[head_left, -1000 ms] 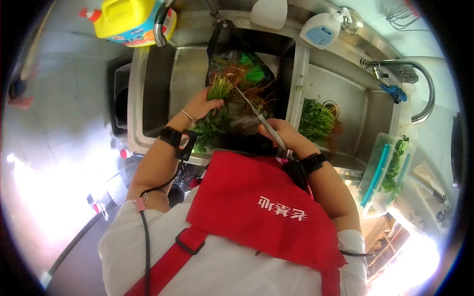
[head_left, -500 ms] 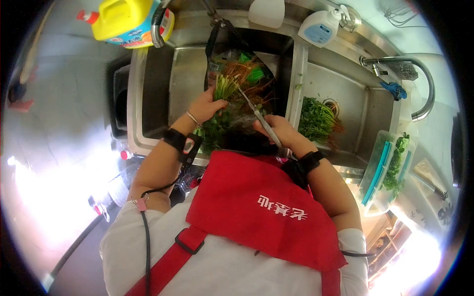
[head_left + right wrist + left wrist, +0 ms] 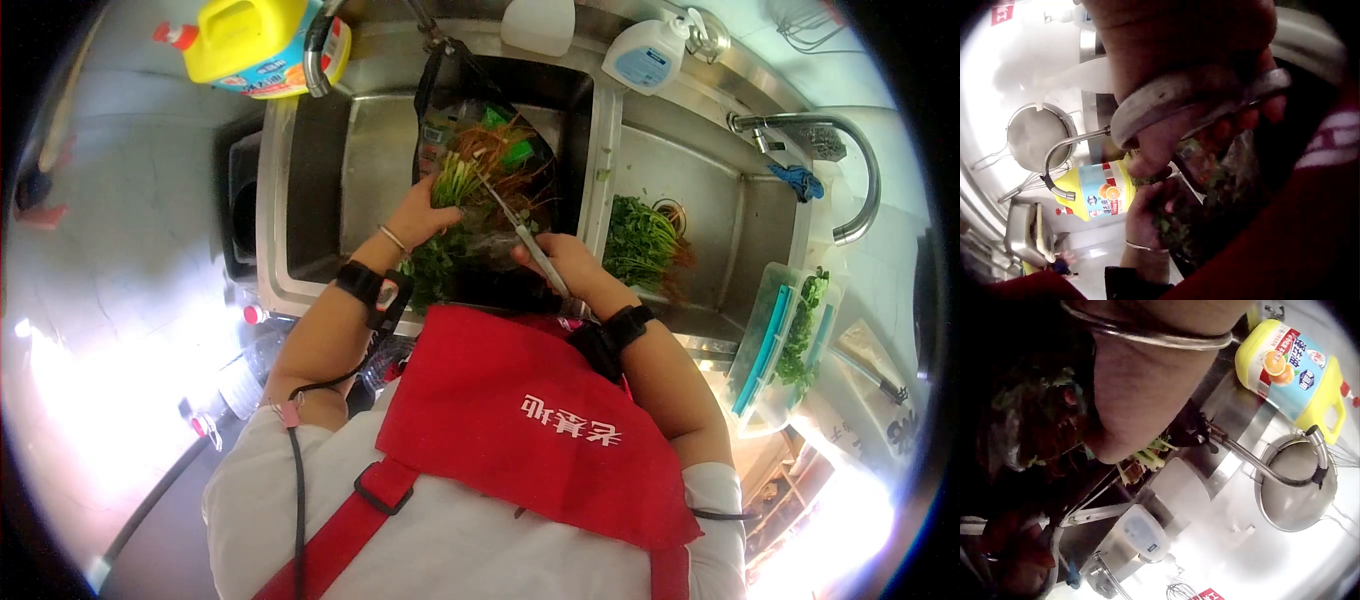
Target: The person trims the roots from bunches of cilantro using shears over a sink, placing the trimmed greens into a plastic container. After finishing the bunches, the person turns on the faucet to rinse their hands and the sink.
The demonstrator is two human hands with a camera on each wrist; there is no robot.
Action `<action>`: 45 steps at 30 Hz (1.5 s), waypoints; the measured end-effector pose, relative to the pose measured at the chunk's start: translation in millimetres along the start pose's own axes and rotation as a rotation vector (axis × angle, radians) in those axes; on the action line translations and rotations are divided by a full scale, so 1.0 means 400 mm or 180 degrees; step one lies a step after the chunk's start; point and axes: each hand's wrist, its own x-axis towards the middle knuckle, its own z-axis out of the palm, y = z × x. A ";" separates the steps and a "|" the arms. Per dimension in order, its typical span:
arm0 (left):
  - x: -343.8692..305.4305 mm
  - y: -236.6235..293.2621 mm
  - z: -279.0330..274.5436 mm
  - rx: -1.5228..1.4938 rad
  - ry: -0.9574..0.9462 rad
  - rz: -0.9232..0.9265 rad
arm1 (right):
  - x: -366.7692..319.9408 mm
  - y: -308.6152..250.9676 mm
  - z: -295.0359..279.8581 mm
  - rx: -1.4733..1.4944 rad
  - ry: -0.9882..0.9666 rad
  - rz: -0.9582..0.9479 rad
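— Two basins in one long steel sink (image 3: 322, 185), set against the wall, with a pale floor (image 3: 130, 260) running off to the left. That's the whole corner.

— What's at the far left on the ledge?

— A yellow jug (image 3: 255, 40) with a red cap. Its label shows orange slices and Chinese print I can't read. From the left wrist view, a round metal strainer (image 3: 1294, 500) hangs on the wall near it.

— And the person?

— Standing at the left basin. The left hand (image 3: 420, 215), a thin bracelet (image 3: 391, 238) on the wrist, has its fingers wrapped round a bunch of greens (image 3: 455, 182), held stems up over a black bag (image 3: 445, 80) that sits in the basin full of reddish roots and trimmings.

— The other hand?

— The right hand (image 3: 565, 262) grips the scissors (image 3: 525, 242), fingers curled through the handles. The tip sits right at the stem ends of the bunch. Whether the blades are parted, I can't tell.

— Further right?

— The second basin has a heap of loose greens (image 3: 640, 245) lying in it. Above the divider stands a white pump bottle (image 3: 648, 58) with a blue label, too small to read. A curved tap (image 3: 855, 170) arches over that basin with a blue cloth (image 3: 800, 187) hung on it. A clear container (image 3: 765, 345) holding more greens sits on the counter at the right end.

— Any writing you can make out?

— White Chinese characters on the red apron (image 3: 540, 400), upside down from the head view.
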 end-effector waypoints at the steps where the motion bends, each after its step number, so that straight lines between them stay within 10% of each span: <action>1: 0.004 -0.008 0.002 0.0001 -0.0002 0.0000 | 0.000 0.000 0.000 0.0002 0.0001 0.0002; 10: 0.033 -0.065 0.015 0.0910 0.0370 0.0444 | 0.002 0.009 0.004 0.0428 -0.0242 0.0121; 18: 0.028 -0.094 -0.011 -0.1248 -0.0153 0.0045 | -0.007 0.019 -0.002 0.0331 -0.0104 0.0061; 25: 0.024 -0.083 -0.025 -0.1332 -0.0313 0.0153 | -0.016 -0.005 -0.006 0.0195 -0.0117 -0.0101; 37: -0.015 -0.022 -0.009 -0.0315 -0.0692 0.0182 | -0.004 -0.003 0.003 0.0228 -0.0220 -0.0417; 39: -0.011 -0.035 -0.005 0.0398 -0.0285 0.1396 | -0.004 -0.005 0.005 0.0434 -0.0140 -0.0461; 45: -0.020 -0.024 -0.008 0.0262 -0.0277 0.1081 | -0.008 -0.022 -0.007 0.0554 -0.0059 -0.0469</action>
